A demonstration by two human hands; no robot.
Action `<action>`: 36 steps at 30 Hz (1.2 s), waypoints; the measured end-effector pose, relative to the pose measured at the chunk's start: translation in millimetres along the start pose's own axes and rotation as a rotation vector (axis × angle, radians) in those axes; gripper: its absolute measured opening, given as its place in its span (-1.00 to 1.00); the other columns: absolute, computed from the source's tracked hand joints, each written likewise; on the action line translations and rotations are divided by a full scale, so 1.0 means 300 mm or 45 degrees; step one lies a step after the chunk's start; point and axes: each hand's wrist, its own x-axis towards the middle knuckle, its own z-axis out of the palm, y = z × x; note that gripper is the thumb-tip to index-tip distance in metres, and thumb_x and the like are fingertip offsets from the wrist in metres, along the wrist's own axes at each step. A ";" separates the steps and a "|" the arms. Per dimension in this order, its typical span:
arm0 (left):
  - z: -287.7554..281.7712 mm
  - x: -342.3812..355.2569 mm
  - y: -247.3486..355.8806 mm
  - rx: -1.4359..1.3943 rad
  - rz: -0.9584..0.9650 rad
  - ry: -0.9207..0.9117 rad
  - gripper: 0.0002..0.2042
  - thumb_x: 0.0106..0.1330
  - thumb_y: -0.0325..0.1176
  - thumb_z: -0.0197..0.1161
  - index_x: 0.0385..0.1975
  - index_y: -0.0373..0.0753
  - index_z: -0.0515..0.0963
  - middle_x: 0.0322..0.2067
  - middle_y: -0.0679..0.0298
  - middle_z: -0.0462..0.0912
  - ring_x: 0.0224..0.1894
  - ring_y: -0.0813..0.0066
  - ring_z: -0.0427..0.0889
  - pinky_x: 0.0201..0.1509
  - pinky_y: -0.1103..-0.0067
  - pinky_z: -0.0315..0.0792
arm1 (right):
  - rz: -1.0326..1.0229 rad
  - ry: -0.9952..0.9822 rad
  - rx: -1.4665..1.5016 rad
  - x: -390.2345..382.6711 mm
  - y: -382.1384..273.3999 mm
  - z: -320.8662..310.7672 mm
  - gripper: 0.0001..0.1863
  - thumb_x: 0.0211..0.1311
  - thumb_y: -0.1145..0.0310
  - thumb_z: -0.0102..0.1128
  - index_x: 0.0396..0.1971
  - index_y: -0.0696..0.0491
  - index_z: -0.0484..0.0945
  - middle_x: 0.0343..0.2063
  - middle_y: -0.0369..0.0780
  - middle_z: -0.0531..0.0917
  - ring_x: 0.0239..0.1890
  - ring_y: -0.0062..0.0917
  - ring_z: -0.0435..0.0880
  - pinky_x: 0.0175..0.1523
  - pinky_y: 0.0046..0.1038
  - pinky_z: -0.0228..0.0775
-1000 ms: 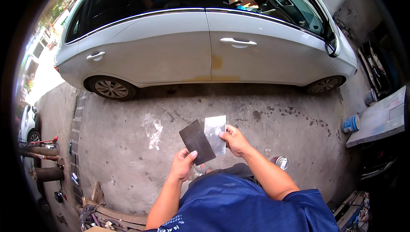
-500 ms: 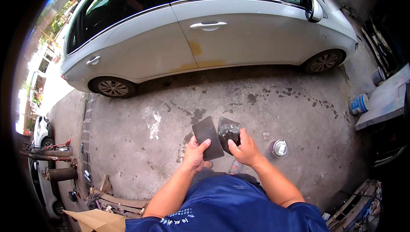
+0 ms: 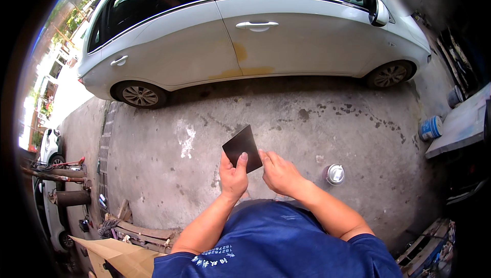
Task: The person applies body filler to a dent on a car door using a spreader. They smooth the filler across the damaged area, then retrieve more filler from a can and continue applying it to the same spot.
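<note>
The dark sheet (image 3: 242, 148) looks matt and smooth; the concrete ground (image 3: 317, 135) is rough and stained; the white car (image 3: 286, 37) shines glossy.

I see the pale second sheet that sat beside the dark sheet (image 3: 242, 147) a second ago is gone from view; only the dark one shows now. My left hand (image 3: 233, 177) holds it by its lower edge, thumb up on its face. My right hand (image 3: 279, 173) has come off that pale piece and now touches the dark sheet's right lower edge. The white car (image 3: 245, 37) fills more of the view, closer above the sheet.
</note>
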 end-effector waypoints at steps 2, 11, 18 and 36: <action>-0.046 0.000 0.018 0.007 0.036 -0.041 -0.74 0.36 -0.50 0.11 0.01 -0.33 0.38 -0.14 0.25 0.58 -0.13 0.56 0.53 0.00 0.63 0.41 | -0.005 -0.024 0.000 0.016 -0.029 0.015 -0.47 0.03 0.54 0.03 0.08 0.33 0.32 -0.27 -0.03 0.49 -0.30 -0.15 0.56 -0.31 -0.25 0.49; -0.183 0.016 0.049 0.091 0.125 0.022 -0.73 0.36 -0.46 0.12 0.00 -0.38 0.37 -0.15 0.22 0.58 -0.12 0.53 0.54 -0.01 0.61 0.42 | -0.023 -0.021 -0.139 0.110 -0.190 0.045 -0.45 0.01 0.53 0.08 0.08 0.36 0.30 -0.22 0.01 0.48 -0.28 -0.15 0.59 -0.28 -0.25 0.51; -0.261 0.132 0.125 -0.242 -0.070 -0.012 -0.71 0.35 -0.48 0.10 0.04 -0.34 0.32 -0.07 0.23 0.52 -0.06 0.54 0.50 0.07 0.57 0.39 | 0.239 -0.086 -0.136 0.057 -0.026 0.121 -0.47 0.14 0.46 0.04 0.16 0.21 0.27 -0.27 0.00 0.58 -0.26 -0.11 0.60 -0.24 -0.22 0.48; -0.210 0.081 0.028 -0.536 -0.608 -0.229 -0.68 0.30 -0.51 0.12 0.05 -0.27 0.35 -0.07 0.25 0.53 -0.04 0.48 0.52 0.07 0.49 0.45 | 1.086 -0.018 1.478 -0.061 0.082 -0.025 -0.69 0.28 0.13 0.19 -0.27 0.10 0.49 -0.41 -0.35 0.58 -0.41 -0.74 0.50 -0.28 -0.61 0.39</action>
